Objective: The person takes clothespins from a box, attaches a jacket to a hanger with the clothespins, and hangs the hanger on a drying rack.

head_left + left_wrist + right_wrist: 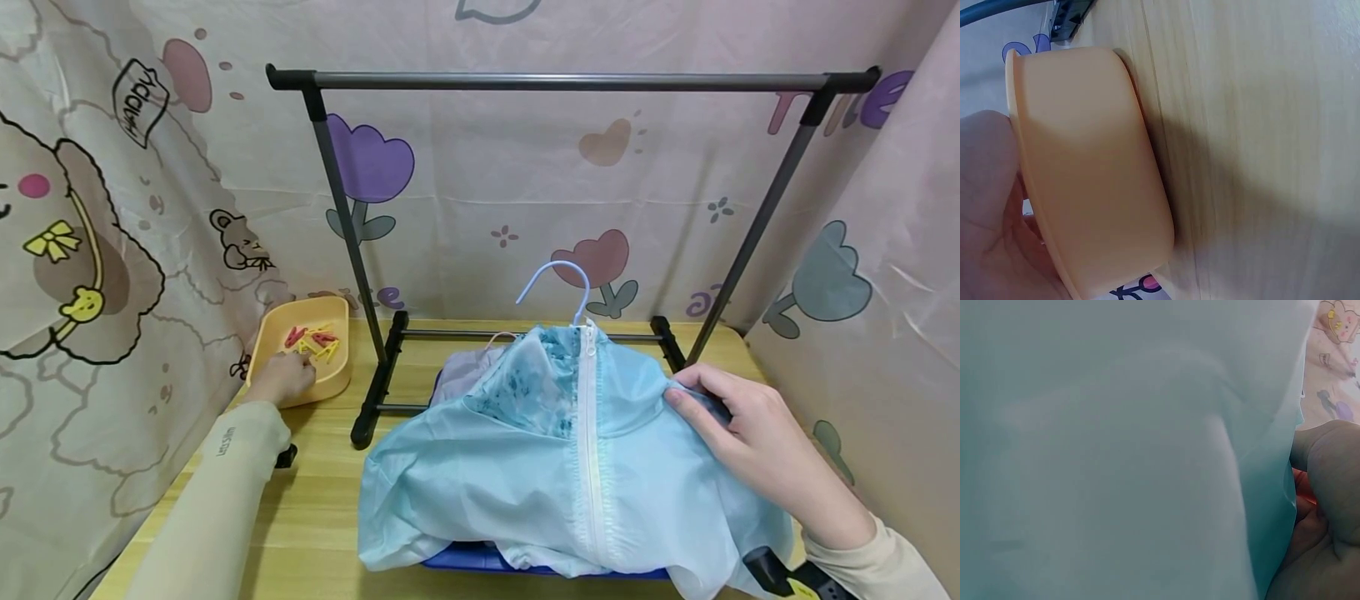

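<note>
A light blue zip-up jacket (517, 467) lies on a pale blue hanger (564, 265), whose hook sticks up above the collar. At the jacket's right shoulder my right hand (757, 442) pinches the fabric between thumb and fingers. In the right wrist view, the pale cloth (1116, 475) fills most of the picture beside that hand. My left hand (283, 378) reaches over the rim of a yellow-orange bin (341, 377), its fingertips down by several small red and yellow pegs (318, 340). The left wrist view shows the bin's outer wall (1091, 169); it hides the fingertips.
A black garment rack (570, 82) stands behind the jacket, its foot (367, 417) close to the bin. Under the jacket are a blue tray (480, 558) and a greyish-lilac garment (459, 372). Patterned curtains (465, 208) enclose the wooden table (315, 533).
</note>
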### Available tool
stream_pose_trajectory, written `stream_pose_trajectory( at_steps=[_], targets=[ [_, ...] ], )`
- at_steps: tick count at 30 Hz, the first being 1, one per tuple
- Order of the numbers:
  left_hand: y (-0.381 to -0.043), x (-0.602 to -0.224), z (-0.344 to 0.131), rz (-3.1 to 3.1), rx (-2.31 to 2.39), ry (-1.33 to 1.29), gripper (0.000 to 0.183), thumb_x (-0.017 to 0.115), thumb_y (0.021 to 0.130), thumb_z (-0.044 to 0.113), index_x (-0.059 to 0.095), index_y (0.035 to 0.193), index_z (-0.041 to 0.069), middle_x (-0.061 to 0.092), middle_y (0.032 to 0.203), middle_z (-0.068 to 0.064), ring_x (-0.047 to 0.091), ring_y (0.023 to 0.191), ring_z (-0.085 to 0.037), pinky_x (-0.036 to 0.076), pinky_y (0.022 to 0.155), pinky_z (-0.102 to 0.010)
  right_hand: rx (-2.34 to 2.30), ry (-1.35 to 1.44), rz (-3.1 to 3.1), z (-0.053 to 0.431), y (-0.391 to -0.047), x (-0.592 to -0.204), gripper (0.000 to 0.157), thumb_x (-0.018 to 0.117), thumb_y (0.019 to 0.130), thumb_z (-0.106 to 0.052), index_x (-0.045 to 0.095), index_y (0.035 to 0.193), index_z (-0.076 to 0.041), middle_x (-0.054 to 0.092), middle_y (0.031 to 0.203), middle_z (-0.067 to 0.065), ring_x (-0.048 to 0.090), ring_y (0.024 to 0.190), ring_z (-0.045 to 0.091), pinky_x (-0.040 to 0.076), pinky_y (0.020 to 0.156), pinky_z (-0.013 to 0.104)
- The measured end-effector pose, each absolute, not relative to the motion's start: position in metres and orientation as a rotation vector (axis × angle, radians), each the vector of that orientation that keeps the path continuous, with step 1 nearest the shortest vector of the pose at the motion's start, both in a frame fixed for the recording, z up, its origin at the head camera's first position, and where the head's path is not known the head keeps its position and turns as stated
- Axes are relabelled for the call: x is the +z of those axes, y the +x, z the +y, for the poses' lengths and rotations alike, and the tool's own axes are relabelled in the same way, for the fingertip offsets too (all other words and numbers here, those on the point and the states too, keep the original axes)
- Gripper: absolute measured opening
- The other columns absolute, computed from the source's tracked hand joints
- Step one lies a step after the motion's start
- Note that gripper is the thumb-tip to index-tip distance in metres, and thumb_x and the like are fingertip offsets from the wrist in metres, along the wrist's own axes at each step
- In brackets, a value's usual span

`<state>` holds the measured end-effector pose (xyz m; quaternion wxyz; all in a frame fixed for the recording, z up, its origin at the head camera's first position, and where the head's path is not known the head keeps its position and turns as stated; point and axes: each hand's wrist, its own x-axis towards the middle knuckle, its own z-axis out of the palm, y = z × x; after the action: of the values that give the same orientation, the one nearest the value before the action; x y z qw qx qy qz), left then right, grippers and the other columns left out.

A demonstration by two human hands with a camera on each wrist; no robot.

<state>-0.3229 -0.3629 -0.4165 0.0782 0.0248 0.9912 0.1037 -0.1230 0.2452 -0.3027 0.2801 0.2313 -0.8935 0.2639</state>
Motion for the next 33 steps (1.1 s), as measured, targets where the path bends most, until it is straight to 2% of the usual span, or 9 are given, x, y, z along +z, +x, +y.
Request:
stream_pose_trajectory(
  at_steps=[12, 16, 18, 20, 23, 25, 27, 29, 33],
  targets=[
    [-0.322, -0.411, -0.364, 2.917, 0.306, 0.069, 0.058, 0.041, 0.103, 0.021, 0.052, 0.147, -0.016, 0.051, 0.149, -0.043, 0.045, 0.139, -0.064, 0.041, 0.115, -0.070, 0.712, 0.619, -2.390, 0.245, -0.123, -0.303, 0.017, 0.077, 0.098, -0.008, 0.073, 0.097, -0.025, 0.063, 0.082, -0.017, 0.053, 0.074, -0.002, 0.040, 0.069, 0.016],
    [-0.321, -0.408, -0.364, 2.895, 0.318, 0.061, 0.055, 0.045, 0.102, 0.020, 0.056, 0.143, -0.015, 0.052, 0.148, -0.042, 0.058, 0.122, -0.055, 0.053, 0.097, -0.057, 0.715, 0.617, -2.394, 0.245, -0.123, -0.304, 0.016, 0.077, 0.098, -0.009, 0.073, 0.097, -0.025, 0.063, 0.083, -0.017, 0.053, 0.074, -0.002, 0.040, 0.069, 0.016],
    [-0.322, -0.407, -0.365, 2.882, 0.339, 0.048, 0.051, 0.047, 0.101, 0.019, 0.059, 0.139, -0.013, 0.055, 0.144, -0.041, 0.061, 0.106, -0.045, 0.051, 0.082, -0.047, 0.717, 0.618, -2.396, 0.245, -0.123, -0.304, 0.015, 0.077, 0.099, -0.010, 0.073, 0.097, -0.024, 0.063, 0.083, -0.017, 0.053, 0.074, -0.002, 0.040, 0.069, 0.016],
    [-0.323, -0.406, -0.364, 2.861, 0.354, 0.036, 0.043, 0.048, 0.099, 0.018, 0.064, 0.128, -0.010, 0.062, 0.129, -0.038, 0.058, 0.092, -0.036, 0.045, 0.073, -0.040, 0.717, 0.621, -2.398, 0.245, -0.123, -0.304, 0.014, 0.076, 0.100, -0.010, 0.073, 0.097, -0.024, 0.063, 0.083, -0.017, 0.053, 0.074, -0.002, 0.040, 0.069, 0.015],
    [-0.325, -0.404, -0.364, 2.843, 0.340, 0.051, 0.032, 0.048, 0.097, 0.017, 0.064, 0.115, -0.005, 0.063, 0.105, -0.027, 0.055, 0.084, -0.031, 0.041, 0.070, -0.037, 0.712, 0.624, -2.398, 0.245, -0.124, -0.304, 0.013, 0.076, 0.100, -0.011, 0.073, 0.097, -0.023, 0.063, 0.083, -0.017, 0.053, 0.074, -0.002, 0.041, 0.069, 0.015],
    [-0.325, -0.402, -0.363, 2.833, 0.315, 0.058, 0.031, 0.048, 0.097, 0.017, 0.065, 0.113, -0.003, 0.062, 0.101, -0.023, 0.055, 0.086, -0.031, 0.041, 0.071, -0.036, 0.710, 0.627, -2.399, 0.245, -0.124, -0.304, 0.011, 0.076, 0.100, -0.012, 0.074, 0.097, -0.023, 0.063, 0.082, -0.017, 0.053, 0.073, -0.002, 0.041, 0.069, 0.015],
    [-0.327, -0.401, -0.363, 2.816, 0.304, 0.051, 0.038, 0.048, 0.097, 0.018, 0.066, 0.121, -0.005, 0.063, 0.108, -0.027, 0.055, 0.088, -0.032, 0.041, 0.072, -0.036, 0.708, 0.627, -2.400, 0.246, -0.124, -0.304, 0.011, 0.076, 0.101, -0.012, 0.074, 0.097, -0.022, 0.063, 0.082, -0.017, 0.053, 0.073, -0.002, 0.041, 0.068, 0.015],
    [-0.327, -0.399, -0.363, 2.791, 0.299, 0.030, 0.049, 0.047, 0.097, 0.018, 0.064, 0.135, -0.009, 0.063, 0.129, -0.035, 0.054, 0.087, -0.032, 0.040, 0.071, -0.035, 0.706, 0.628, -2.402, 0.246, -0.124, -0.304, 0.011, 0.076, 0.101, -0.012, 0.074, 0.097, -0.022, 0.063, 0.082, -0.017, 0.053, 0.073, -0.002, 0.041, 0.068, 0.015],
    [-0.329, -0.396, -0.362, 2.747, 0.309, -0.014, 0.060, 0.047, 0.098, 0.019, 0.052, 0.148, -0.014, 0.044, 0.157, -0.040, 0.053, 0.085, -0.030, 0.040, 0.070, -0.033, 0.706, 0.631, -2.405, 0.246, -0.124, -0.304, 0.011, 0.076, 0.101, -0.012, 0.074, 0.097, -0.022, 0.063, 0.082, -0.017, 0.053, 0.073, -0.002, 0.041, 0.068, 0.015]
  ],
)
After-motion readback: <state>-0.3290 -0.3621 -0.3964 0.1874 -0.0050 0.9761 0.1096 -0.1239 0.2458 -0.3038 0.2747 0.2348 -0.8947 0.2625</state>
